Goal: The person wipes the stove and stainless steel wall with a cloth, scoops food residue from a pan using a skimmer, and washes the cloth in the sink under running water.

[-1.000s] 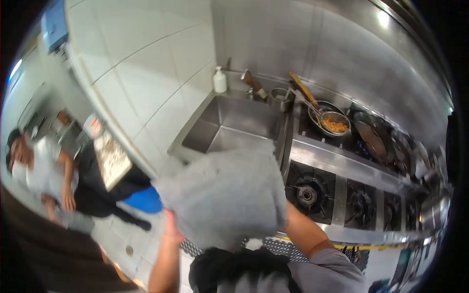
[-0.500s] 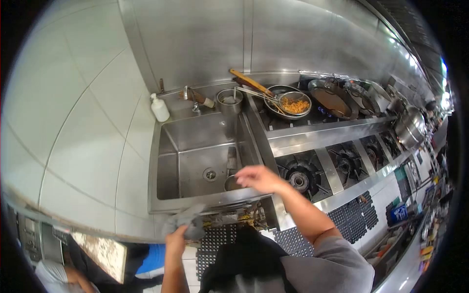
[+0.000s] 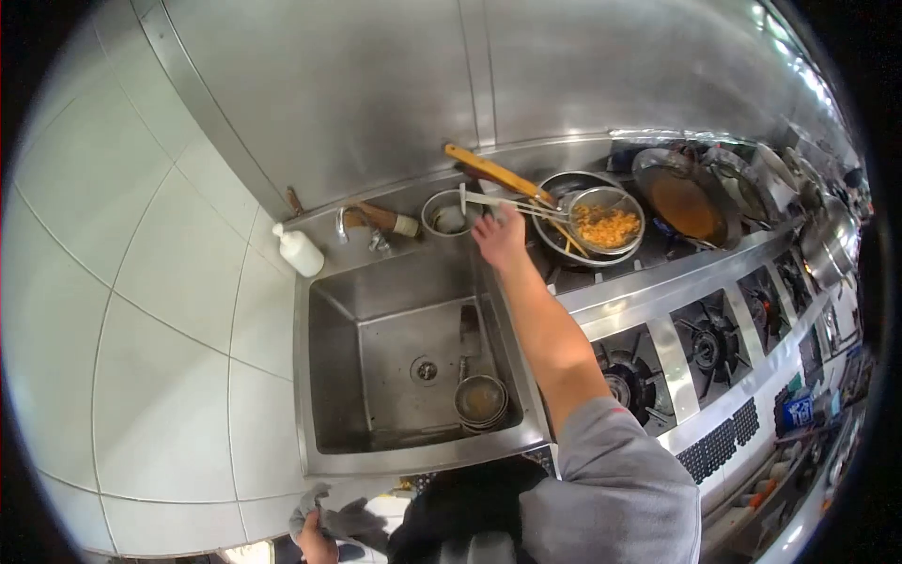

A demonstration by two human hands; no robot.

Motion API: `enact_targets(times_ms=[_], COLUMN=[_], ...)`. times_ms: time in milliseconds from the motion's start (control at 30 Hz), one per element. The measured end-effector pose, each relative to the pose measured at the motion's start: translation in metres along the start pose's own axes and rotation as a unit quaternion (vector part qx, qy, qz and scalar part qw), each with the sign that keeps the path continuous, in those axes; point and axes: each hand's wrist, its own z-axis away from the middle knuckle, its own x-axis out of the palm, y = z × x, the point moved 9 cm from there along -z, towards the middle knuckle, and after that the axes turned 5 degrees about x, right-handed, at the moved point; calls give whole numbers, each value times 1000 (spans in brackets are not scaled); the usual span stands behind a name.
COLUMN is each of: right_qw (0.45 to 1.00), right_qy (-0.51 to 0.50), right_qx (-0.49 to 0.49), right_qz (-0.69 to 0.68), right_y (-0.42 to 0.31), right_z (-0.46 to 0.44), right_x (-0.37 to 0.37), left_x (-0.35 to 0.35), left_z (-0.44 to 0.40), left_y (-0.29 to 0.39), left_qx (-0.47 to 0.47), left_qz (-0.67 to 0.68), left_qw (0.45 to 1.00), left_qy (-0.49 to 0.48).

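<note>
My right hand (image 3: 500,235) reaches over the sink's back right corner, fingers apart, just below a strainer's metal handle (image 3: 503,202). Whether a fingertip touches the handle, I cannot tell. The wire strainer (image 3: 606,224) holds orange bits of food and rests on a pan (image 3: 573,180) on the back burner. Beside my fingers stands a small metal pot (image 3: 449,214). A long yellow wooden handle (image 3: 493,171) slants across the pan. Low at the bottom edge, my left hand (image 3: 316,543) grips a grey cloth (image 3: 310,503).
The steel sink (image 3: 376,348) contains small bowl-like pans (image 3: 481,402) near its right wall. A faucet (image 3: 348,226), a brush (image 3: 390,221) and a white pump bottle (image 3: 299,250) are along the back. To the right are burners (image 3: 625,381) and a wok with brown liquid (image 3: 684,207).
My right hand has moved from above the sink's front right corner to the strainer handle at the back. The view has shifted, and my left hand with the cloth sits lower.
</note>
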Motion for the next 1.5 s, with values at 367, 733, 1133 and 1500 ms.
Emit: enact_targets(times_ms=[367, 733, 1133, 1500], right_qw=[993, 959, 880, 544], right_qy=[-97, 21, 386, 787], right_qx=[-59, -116, -268, -217], right_qz=[25, 259, 65, 196], right_y=[-27, -39, 105, 144], right_z=[74, 445, 851, 1070], right_x=[34, -133, -380, -671], left_x=[9, 119, 236, 245], left_z=[-42, -93, 61, 155], left_y=[-6, 19, -50, -98], left_qx=[18, 95, 100, 182], left_qz=[218, -109, -159, -339], left_qw=[975, 970, 780, 686], left_qy=[-48, -194, -596, -617])
